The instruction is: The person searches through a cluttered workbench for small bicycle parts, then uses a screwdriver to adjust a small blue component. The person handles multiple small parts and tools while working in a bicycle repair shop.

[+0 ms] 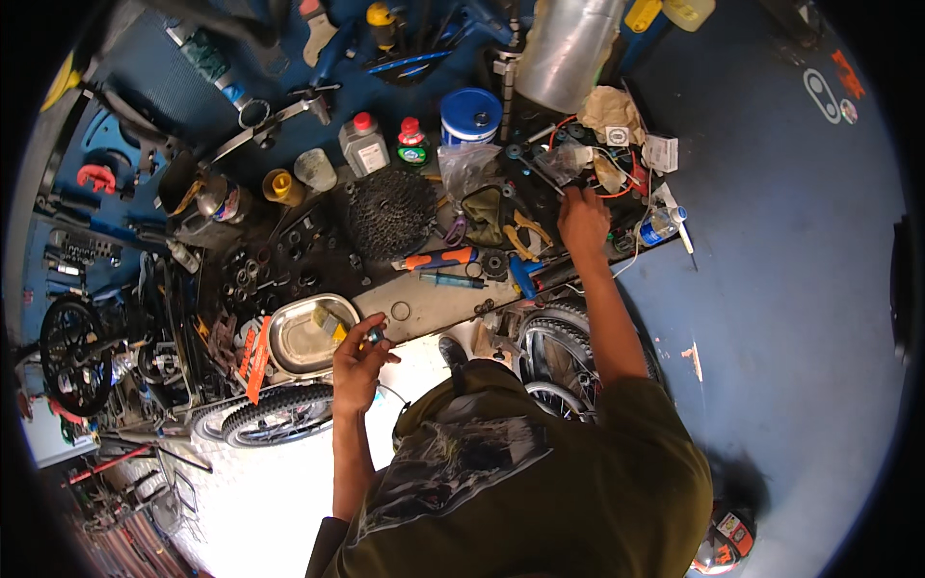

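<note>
My left hand [358, 368] is raised beside the metal tray, its fingers pinched round a small round metal part [374, 335]. Its exact kind is too small to make out. At the back right of the bench, my right hand [584, 229] has its fingers closed at the near end of a slim rod-like tool [547, 180]; the fingertips are partly hidden. A paintbrush [330, 323] with a yellow handle lies in the oval metal tray [279, 358]. A thin metal ring [401, 310] lies on the bench, right of my left hand.
Along the bench lie a stack of sprockets [390, 214], an orange-and-blue utility knife [436, 259] and a blue-handled tool [524, 276]. Bottles and a blue-lidded tub [470, 116] line the back. Bicycle wheels [559, 352] stand below the front edge. A water bottle [663, 225] lies at the right end.
</note>
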The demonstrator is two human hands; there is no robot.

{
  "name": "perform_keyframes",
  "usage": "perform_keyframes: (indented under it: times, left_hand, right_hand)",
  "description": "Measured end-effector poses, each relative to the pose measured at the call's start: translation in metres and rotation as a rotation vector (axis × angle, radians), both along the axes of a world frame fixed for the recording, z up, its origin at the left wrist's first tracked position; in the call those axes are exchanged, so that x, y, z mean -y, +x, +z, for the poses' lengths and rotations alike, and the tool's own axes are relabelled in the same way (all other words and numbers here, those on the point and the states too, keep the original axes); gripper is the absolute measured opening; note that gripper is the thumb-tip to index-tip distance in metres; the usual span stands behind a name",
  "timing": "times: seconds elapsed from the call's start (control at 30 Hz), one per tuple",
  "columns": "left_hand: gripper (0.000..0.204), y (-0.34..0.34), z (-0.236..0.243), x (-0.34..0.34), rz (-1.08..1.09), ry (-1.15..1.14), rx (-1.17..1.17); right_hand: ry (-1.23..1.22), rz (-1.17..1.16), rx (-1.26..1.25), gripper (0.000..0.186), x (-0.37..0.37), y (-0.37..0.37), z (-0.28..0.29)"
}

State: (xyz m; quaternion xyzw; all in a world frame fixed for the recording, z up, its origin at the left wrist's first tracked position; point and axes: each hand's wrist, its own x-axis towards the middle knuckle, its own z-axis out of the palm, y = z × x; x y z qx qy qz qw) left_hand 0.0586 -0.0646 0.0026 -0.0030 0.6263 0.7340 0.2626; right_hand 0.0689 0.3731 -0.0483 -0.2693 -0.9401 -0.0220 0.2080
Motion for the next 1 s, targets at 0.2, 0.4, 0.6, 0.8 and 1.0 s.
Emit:
perform_keyframes:
  times: [0.2,0.4,0.6,0.8,1.0]
  left_hand:
    - [0.051,-0.001,0.009,0.015,0.121,0.142,-0.003]
    - [0.038,0.013,0.003,0.051,0.231,0.419,-0.026]
    - [0.045,0.038,0.027,0.083,0.309,0.631,-0.089]
    - [0.047,0.063,0.031,0.107,0.302,0.656,-0.153]
    - [0.034,0.055,0.008,0.081,0.259,0.304,0.033]
  right_hand:
    - [-0.146,0.315,-0.170,0.023,0.055,-0.017,0.020]
    - [-0.540,0.734,0.228,0.029,0.160,-0.039,0.002]
    - [-0.215,0.890,0.341,0.041,0.169,-0.062,-0.030]
    - [-0.491,0.849,0.131,0.038,0.181,-0.058,-0.006]
    - [-1.190,1.114,0.135,0.026,0.262,0.004,0.084]
